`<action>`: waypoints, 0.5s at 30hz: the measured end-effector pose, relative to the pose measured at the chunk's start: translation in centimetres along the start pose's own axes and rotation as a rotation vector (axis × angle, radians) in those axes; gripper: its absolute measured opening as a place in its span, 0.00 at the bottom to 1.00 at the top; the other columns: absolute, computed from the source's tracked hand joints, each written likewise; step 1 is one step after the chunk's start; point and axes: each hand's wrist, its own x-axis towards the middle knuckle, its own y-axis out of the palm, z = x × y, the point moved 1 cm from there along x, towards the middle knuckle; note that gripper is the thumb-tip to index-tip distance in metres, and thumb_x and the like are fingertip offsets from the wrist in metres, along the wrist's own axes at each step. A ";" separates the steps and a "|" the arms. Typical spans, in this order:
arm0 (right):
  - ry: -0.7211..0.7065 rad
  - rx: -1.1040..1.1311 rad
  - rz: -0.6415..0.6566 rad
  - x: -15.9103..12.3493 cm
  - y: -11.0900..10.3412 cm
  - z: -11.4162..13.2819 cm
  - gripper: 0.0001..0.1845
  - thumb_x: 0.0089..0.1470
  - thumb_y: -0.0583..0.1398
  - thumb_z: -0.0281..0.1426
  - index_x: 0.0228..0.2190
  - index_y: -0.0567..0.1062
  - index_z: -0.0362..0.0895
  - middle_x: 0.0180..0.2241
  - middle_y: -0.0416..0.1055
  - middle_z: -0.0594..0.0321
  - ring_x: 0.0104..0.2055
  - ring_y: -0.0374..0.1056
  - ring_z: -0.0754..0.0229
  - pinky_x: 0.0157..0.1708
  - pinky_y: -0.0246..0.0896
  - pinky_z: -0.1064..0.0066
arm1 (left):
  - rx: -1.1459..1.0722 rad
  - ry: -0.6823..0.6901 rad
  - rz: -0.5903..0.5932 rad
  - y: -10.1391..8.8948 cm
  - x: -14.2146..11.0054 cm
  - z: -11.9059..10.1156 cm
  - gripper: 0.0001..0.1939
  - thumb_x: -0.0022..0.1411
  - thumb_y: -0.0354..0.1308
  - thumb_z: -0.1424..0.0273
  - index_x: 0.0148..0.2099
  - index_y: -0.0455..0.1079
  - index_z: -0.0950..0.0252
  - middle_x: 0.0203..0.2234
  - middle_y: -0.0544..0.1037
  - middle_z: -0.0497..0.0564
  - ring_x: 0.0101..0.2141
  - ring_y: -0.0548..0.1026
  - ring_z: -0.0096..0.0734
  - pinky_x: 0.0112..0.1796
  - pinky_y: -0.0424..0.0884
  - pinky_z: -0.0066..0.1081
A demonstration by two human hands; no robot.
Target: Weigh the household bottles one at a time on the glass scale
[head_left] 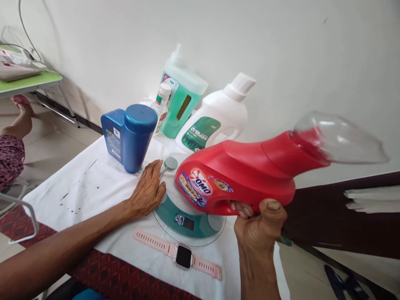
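Note:
My right hand [261,223] is closed round the handle of a red OMO laundry detergent bottle [237,171]. The bottle leans far to the right, its clear cap [343,137] pointing that way. Its lower end is over the glass kitchen scale [165,214]; whether it touches is not plain. A dark display on the scale shows lit digits that I cannot read surely. At the scale's left edge lies my left hand [148,189], fingers stretched out and holding nothing. A pink-strapped smartwatch [183,256] lies in front of the scale.
Behind stand a blue bottle [131,137], a small clear bottle [161,104], a green liquid bottle [184,98] and a white detergent bottle [215,114], near the wall. A white cloth [81,191] covers the table. Another person's leg [23,116] shows at left beside a green table [37,81].

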 end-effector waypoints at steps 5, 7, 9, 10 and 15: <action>0.053 -0.040 0.087 0.2 -0.4 0.0 0.37 0.49 0.68 0.57 0.13 0.57 0.48 0.14 0.53 0.70 0.18 0.54 0.65 0.19 0.56 0.70 | 0.011 0.022 0.030 -0.3 0.3 0.1 0.31 0.74 0.45 0.65 0.74 0.44 0.69 0.67 0.58 0.71 0.68 0.59 0.57 0.66 0.61 0.62; 0.010 -0.070 0.049 0.2 -1.7 -0.4 0.33 0.50 0.65 0.62 0.17 0.64 0.49 0.20 0.61 0.67 0.25 0.63 0.60 0.26 0.64 0.66 | 0.013 0.024 0.035 -0.4 0.4 0.1 0.32 0.74 0.46 0.65 0.74 0.44 0.69 0.67 0.58 0.70 0.68 0.59 0.56 0.66 0.61 0.61; -0.010 -0.114 -0.052 -0.1 -3.9 -1.4 0.32 0.51 0.61 0.66 0.25 0.71 0.49 0.27 0.66 0.66 0.32 0.67 0.58 0.32 0.67 0.64 | 0.014 0.029 0.039 -0.4 0.4 0.1 0.32 0.74 0.46 0.64 0.74 0.44 0.69 0.67 0.58 0.70 0.68 0.59 0.56 0.66 0.61 0.61; 0.008 -0.146 -0.123 -0.3 -5.2 -2.1 0.33 0.51 0.59 0.67 0.28 0.73 0.49 0.28 0.67 0.66 0.33 0.67 0.59 0.33 0.68 0.65 | 0.013 0.031 0.041 -0.4 0.4 0.1 0.32 0.75 0.46 0.64 0.74 0.44 0.69 0.67 0.58 0.70 0.68 0.59 0.56 0.66 0.61 0.61; 0.231 -0.322 -0.310 -2.8 -10.1 -6.9 0.32 0.53 0.59 0.63 0.23 0.71 0.46 0.19 0.64 0.66 0.21 0.62 0.62 0.21 0.57 0.69 | 0.017 0.032 0.038 -0.3 0.5 0.1 0.32 0.75 0.47 0.62 0.74 0.45 0.67 0.67 0.59 0.69 0.68 0.59 0.56 0.66 0.61 0.61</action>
